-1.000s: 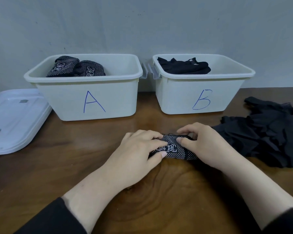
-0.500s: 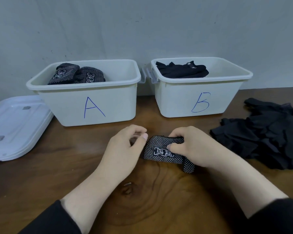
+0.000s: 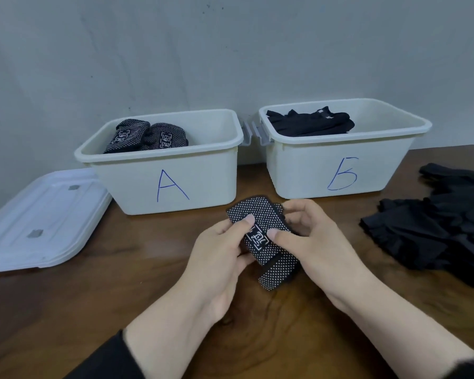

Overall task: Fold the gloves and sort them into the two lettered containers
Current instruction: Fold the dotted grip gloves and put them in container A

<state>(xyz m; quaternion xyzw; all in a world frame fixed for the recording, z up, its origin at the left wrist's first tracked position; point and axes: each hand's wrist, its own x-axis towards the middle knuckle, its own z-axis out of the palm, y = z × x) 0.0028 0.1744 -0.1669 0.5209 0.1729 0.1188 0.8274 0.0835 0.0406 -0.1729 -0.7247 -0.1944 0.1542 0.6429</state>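
A folded black glove with white dots and a white logo (image 3: 260,231) is held above the wooden table, in front of the two bins. My left hand (image 3: 219,255) grips its left side, thumb on top. My right hand (image 3: 309,242) pinches its right side, thumb on the logo. The white bin marked A (image 3: 173,170) stands at the back left and holds two folded dotted gloves (image 3: 145,136). Right of it, the white bin marked B (image 3: 340,160) holds plain black gloves (image 3: 309,123).
A heap of plain black gloves (image 3: 438,225) lies on the table at the right. White bin lids (image 3: 39,220) are stacked at the left edge. A grey wall stands close behind the bins. Bare wooden tabletop (image 3: 107,296) stretches in front.
The dotted glove was pressed flat on the table; both hands have now lifted it and turned it upright between them. The view has tilted up a little.
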